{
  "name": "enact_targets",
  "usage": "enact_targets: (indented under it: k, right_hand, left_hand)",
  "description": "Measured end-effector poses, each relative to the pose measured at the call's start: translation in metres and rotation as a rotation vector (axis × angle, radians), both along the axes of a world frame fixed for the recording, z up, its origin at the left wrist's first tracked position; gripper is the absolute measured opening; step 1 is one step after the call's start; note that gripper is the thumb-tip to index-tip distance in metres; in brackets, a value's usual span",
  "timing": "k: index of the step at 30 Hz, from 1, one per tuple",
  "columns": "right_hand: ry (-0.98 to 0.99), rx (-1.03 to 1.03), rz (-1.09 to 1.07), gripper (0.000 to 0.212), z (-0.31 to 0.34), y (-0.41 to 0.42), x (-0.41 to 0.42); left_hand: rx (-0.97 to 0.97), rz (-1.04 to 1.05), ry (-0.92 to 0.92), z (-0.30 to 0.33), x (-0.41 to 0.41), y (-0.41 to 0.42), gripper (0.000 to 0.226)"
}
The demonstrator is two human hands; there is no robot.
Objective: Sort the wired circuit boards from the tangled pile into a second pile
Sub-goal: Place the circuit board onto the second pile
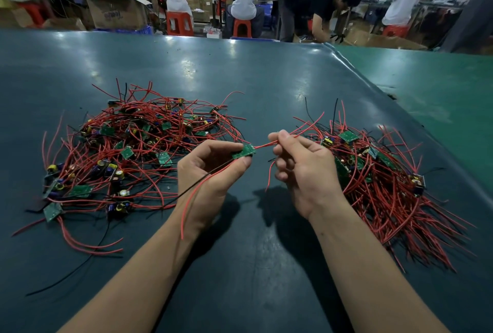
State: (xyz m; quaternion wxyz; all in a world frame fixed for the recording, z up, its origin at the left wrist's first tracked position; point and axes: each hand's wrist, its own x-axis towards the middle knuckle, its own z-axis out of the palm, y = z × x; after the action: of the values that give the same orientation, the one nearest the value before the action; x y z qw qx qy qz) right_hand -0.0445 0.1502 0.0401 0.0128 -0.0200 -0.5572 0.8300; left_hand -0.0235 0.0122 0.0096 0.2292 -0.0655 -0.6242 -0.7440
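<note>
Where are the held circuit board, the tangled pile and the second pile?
held circuit board (243, 151): head view, green face.
tangled pile (138, 151): head view, middle.
second pile (378, 172): head view, wire mass.

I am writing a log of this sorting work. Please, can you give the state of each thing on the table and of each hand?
left hand: pinches the circuit board
circuit board: held above the table, wires hanging
right hand: pinches the red wire
red wire: stretched between board and right hand
tangled pile: loose, wires crossing, lying left
second pile: lying right, wires mostly pointing one way
</note>
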Motion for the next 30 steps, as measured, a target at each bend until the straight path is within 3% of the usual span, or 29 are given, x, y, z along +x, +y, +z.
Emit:
enact_targets:
  k: [3,8,17,21,25,30]
  right_hand:
    - [0.012,-0.036,-0.025,0.02,0.001,0.003,-0.001]
    - [-0.003,-0.27,-0.123,0.021,0.006,0.017,-0.007]
    - [-0.029,-0.428,-0.266,0.027,0.006,0.028,-0.012]
    - [-0.143,-0.273,-0.181,0.029,0.002,0.02,-0.012]
    - [-0.078,-0.017,0.027,0.032,-0.006,-0.008,0.0]
    - [-0.017,-0.047,-0.077,0.026,-0.003,0.003,-0.004]
  left_hand:
    - [0.023,-0.01,-0.006,0.0,0.0,0.001,0.019]
    - [0.062,-0.013,-0.014,0.0,0.0,-0.004,0.018]
    - [-0.01,0.052,0.065,0.006,0.006,-0.003,0.017]
    - [-0.039,0.185,0.097,0.006,0.001,-0.01,0.018]
    - [-0.177,0.103,0.123,0.002,0.005,-0.003,0.023]
    - [-0.264,0.027,0.121,-0.005,0.006,-0.001,0.018]
